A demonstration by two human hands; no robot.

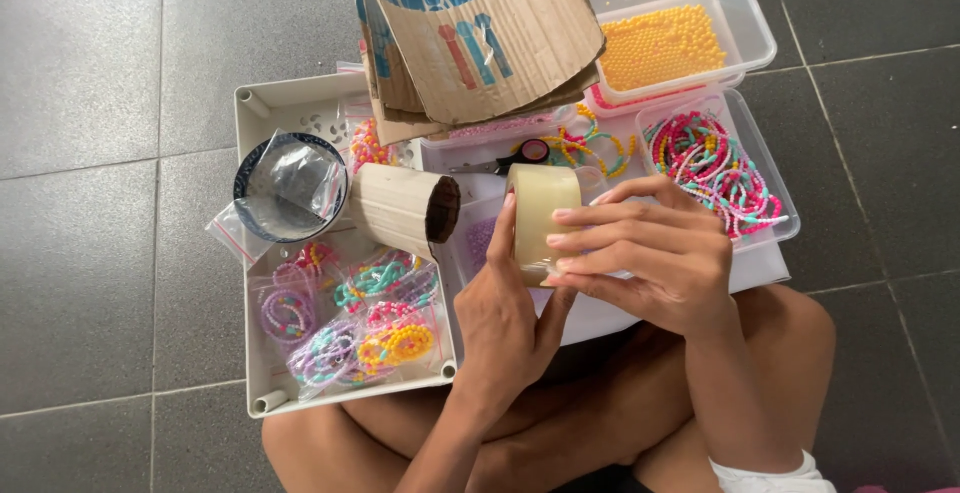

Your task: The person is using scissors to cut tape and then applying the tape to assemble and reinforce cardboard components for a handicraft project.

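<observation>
A roll of clear packing tape (540, 215) is held upright between both hands above my lap. My left hand (503, 318) grips it from below, thumb up along its left side. My right hand (650, 253) reaches across from the right, its fingertips pressed on the roll's outer face. Just left of the tape lies a cardboard tube (405, 210) on its side, its dark open end toward the roll.
A white tray (262, 103) at left holds a dark-rimmed bowl (290, 186) with a plastic bag and small bags of bead bracelets (360, 318). Clear containers hold yellow beads (660, 46) and colourful bracelets (712, 168). Bent cardboard (480, 48) lies on top. Grey tiled floor (90, 233) surrounds everything.
</observation>
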